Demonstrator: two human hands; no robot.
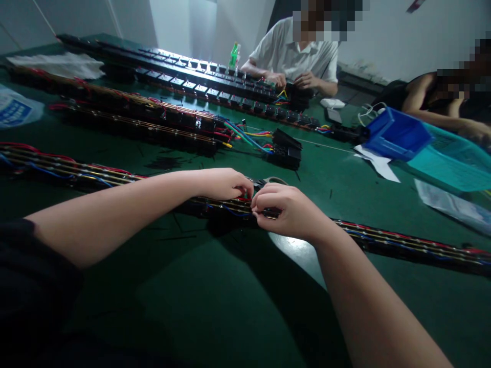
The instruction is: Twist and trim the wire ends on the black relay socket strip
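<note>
A long black wired strip (pixel 402 244) with red, blue and yellow wires runs across the green table (pixel 215 301) from far left to far right. Both my hands meet on its middle. My left hand (pixel 224 184) is closed, fingertips pinching at the wires on the strip. My right hand (pixel 286 209) is also closed, fingers curled and pinching the same spot from the right. What lies between the fingertips is too small to make out. A pair of scissors (pixel 274 181) lies just behind my hands.
More wired strips (pixel 153 120) and rows of black sockets (pixel 199 84) lie further back. A loose black socket block (pixel 286 148) sits mid-table. A blue bin (pixel 397 134) and teal basket (pixel 452 161) stand at right. Two other people work at the far side.
</note>
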